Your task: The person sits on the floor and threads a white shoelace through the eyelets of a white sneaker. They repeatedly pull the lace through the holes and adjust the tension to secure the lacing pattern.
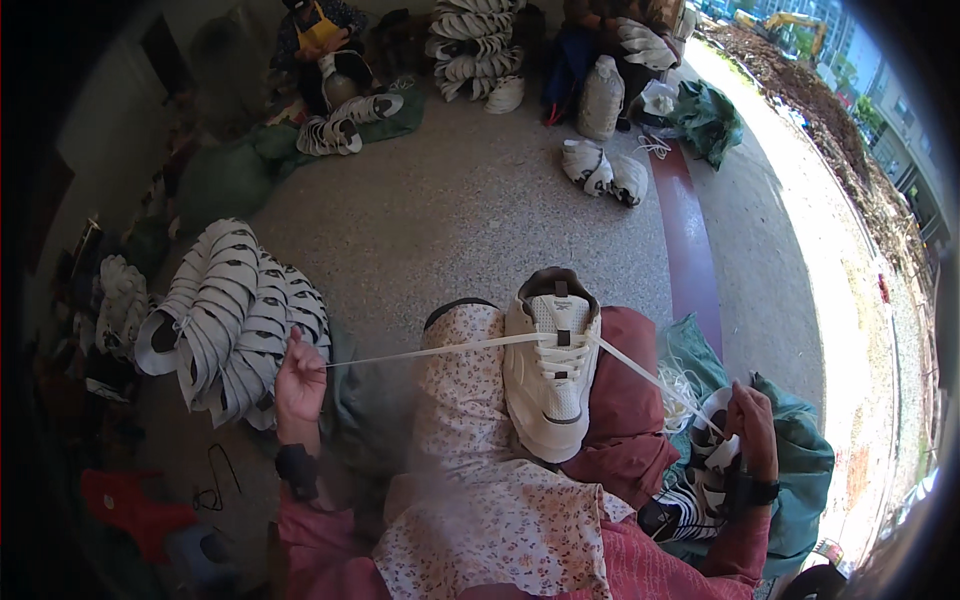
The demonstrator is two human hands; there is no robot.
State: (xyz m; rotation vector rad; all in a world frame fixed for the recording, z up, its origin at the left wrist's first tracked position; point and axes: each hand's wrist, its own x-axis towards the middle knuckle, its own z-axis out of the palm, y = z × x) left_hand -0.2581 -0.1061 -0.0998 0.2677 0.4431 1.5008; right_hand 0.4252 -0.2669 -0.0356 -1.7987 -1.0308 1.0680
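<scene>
A cream sneaker point(553, 395) rests on my lap, its toe pointing toward me. White lace runs through several of its eyelets. One end of the shoelace point(440, 351) stretches taut to the left, pinched in my left hand point(301, 380), which is closed beside a large stack of shoe uppers point(235, 315). The other end slants down to the right to my right hand point(755, 425), closed around it. Beneath that hand lie more white-and-black uppers point(690, 500) on a green sack point(800, 470), with a bundle of loose white laces point(680, 395) alongside.
Two other people sit at the back, near a tall pile of uppers point(475, 45) and a full pale sack point(601, 100). A pair of upper bundles point(605, 172) lies on the speckled floor point(480, 200). A red plastic object point(130, 510) stands at lower left.
</scene>
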